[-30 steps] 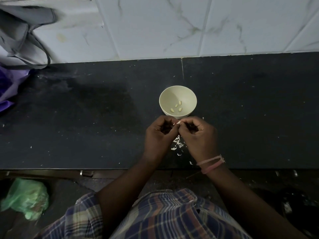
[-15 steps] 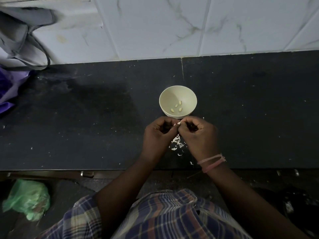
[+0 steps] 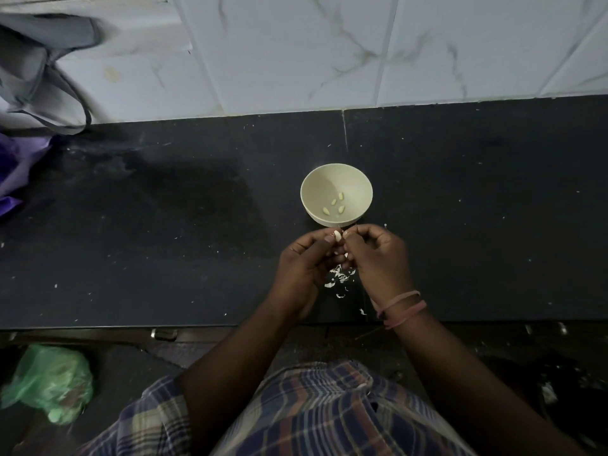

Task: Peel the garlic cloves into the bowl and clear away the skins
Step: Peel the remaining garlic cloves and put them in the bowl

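Cream bowl [image 3: 335,179] holding four peeled cloves [image 3: 334,205], skins [image 3: 339,278] scattered nearby

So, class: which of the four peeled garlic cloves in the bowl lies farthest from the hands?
The pale peeled garlic clove highest up the cream bowl's wall; the others lie lower.

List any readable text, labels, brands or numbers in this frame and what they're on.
None readable.
Cream bowl: plain, no print or mark.
Green plastic bag on the floor: no lettering shows.
Grey bag and purple bag at the left edge: no logo or tag shows.
White wall tiles: only grey veining.
Pink wrist bands: plain.
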Demonstrator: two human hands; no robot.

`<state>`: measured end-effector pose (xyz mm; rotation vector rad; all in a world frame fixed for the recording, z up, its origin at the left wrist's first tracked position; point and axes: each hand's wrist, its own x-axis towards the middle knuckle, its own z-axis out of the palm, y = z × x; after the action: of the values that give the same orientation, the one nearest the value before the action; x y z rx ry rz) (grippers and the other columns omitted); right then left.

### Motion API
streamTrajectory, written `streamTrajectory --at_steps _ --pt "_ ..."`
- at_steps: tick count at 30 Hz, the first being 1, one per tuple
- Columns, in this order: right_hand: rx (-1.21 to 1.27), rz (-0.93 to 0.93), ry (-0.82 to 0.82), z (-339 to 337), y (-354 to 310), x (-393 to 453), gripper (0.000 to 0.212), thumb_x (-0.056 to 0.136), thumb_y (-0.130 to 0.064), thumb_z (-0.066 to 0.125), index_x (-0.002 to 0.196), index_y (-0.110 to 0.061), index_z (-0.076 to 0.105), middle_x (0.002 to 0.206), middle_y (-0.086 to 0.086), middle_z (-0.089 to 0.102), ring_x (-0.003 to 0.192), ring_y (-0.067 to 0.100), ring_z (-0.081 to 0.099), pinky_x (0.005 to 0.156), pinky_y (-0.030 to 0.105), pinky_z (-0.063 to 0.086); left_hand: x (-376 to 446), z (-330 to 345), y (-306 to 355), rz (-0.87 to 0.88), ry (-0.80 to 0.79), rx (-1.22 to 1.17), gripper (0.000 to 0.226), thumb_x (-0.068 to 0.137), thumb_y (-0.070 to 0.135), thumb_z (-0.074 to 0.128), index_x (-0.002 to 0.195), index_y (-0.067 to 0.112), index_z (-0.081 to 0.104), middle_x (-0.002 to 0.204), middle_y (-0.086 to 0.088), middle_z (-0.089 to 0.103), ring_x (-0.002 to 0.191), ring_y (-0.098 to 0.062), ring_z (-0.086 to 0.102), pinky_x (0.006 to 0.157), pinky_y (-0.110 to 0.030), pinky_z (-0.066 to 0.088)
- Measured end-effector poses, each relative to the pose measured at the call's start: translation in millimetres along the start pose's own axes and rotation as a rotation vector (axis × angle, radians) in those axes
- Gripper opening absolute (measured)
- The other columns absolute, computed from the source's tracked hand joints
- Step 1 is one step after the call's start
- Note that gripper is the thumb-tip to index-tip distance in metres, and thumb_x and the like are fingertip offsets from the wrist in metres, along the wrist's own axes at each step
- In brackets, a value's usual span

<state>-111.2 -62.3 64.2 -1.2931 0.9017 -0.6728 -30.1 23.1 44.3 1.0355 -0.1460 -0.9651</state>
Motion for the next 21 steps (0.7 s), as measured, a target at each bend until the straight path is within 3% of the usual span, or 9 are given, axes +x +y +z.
streamTrajectory --at_steps 3,6,8,10,13,15,18,21 --pt "-0.003 -0.016 0.04 -3 1 2 0.014 0.087 -0.003 0.054 0.079 -0.001 0.065 0.062 0.006 0.06 0.054 0.015 0.054 0.053 0.033 0.046 2 0 2 -0.029 0.017 -0.07 0.015 0.097 0.004 0.056 0.105 -0.002 0.068 0.088 -0.012 0.073 0.076 -0.014 0.066 0.073 -0.022 0.057" --pt "-0.109 -0.113 0.06 -8 1 1 0.024 0.087 -0.018 0.048 0.072 -0.002 0.058 0.062 0.013 0.055 0.057 0.016 0.05 0.053 0.037 0.042 2 0 3 -0.033 0.028 -0.114 0.014 0.097 0.003 0.056 0.104 -0.001 0.067 0.092 -0.012 0.072 0.077 -0.014 0.064 0.073 -0.02 0.056" --pt "-0.255 -0.216 0.068 -11 3 2 0.034 0.095 -0.023 0.053 0.069 -0.002 0.053 0.06 0.011 0.051 0.057 0.012 0.046 0.054 0.038 0.04 3 0 3 -0.036 0.025 -0.138 0.015 0.097 0.004 0.056 0.106 0.0 0.067 0.094 -0.013 0.072 0.078 -0.014 0.065 0.075 -0.021 0.056" --pt "-0.387 -0.297 0.084 -13 7 4 0.033 0.096 -0.026 0.061 0.069 -0.008 0.054 0.062 0.001 0.053 0.058 0.009 0.049 0.055 0.031 0.042 3 0 2 -0.039 0.03 -0.163 0.019 0.093 0.007 0.06 0.109 0.001 0.067 0.097 -0.013 0.073 0.081 -0.015 0.067 0.076 -0.022 0.057" --pt "-0.428 -0.345 0.062 -12 11 7 0.008 0.086 -0.015 0.07 0.083 -0.014 0.062 0.083 0.001 0.064 0.075 0.01 0.062 0.067 0.022 0.049 5 0 0 -0.04 0.042 -0.191 0.026 0.086 0.01 0.064 0.11 0.001 0.068 0.096 -0.011 0.072 0.083 -0.015 0.067 0.077 -0.021 0.058" --pt "-0.453 -0.393 0.044 -13 12 7 0.016 0.082 -0.002 0.065 0.09 -0.015 0.066 0.091 -0.001 0.066 0.082 0.007 0.063 0.072 0.019 0.05 6 -1 -1 -0.042 0.053 -0.192 0.026 0.084 0.008 0.064 0.108 0.001 0.068 0.094 -0.01 0.072 0.082 -0.015 0.067 0.076 -0.02 0.059" --pt "-0.466 -0.463 0.054 -13 6 4 0.02 0.078 0.002 0.055 0.078 -0.013 0.068 0.082 -0.003 0.068 0.079 0.008 0.064 0.073 0.022 0.051 7 -4 -2 -0.038 0.066 -0.18 0.026 0.082 0.006 0.066 0.107 0.0 0.069 0.093 -0.01 0.073 0.081 -0.015 0.068 0.074 -0.02 0.058" --pt "-0.47 -0.45 0.061 -12 4 3 0.02 0.081 0.002 0.052 0.069 -0.011 0.061 0.069 -0.001 0.062 0.067 0.01 0.058 0.064 0.025 0.047 7 -4 -1 -0.025 0.073 -0.157 0.024 0.081 0.006 0.068 0.104 -0.001 0.069 0.089 -0.01 0.074 0.077 -0.015 0.065 0.072 -0.02 0.058"
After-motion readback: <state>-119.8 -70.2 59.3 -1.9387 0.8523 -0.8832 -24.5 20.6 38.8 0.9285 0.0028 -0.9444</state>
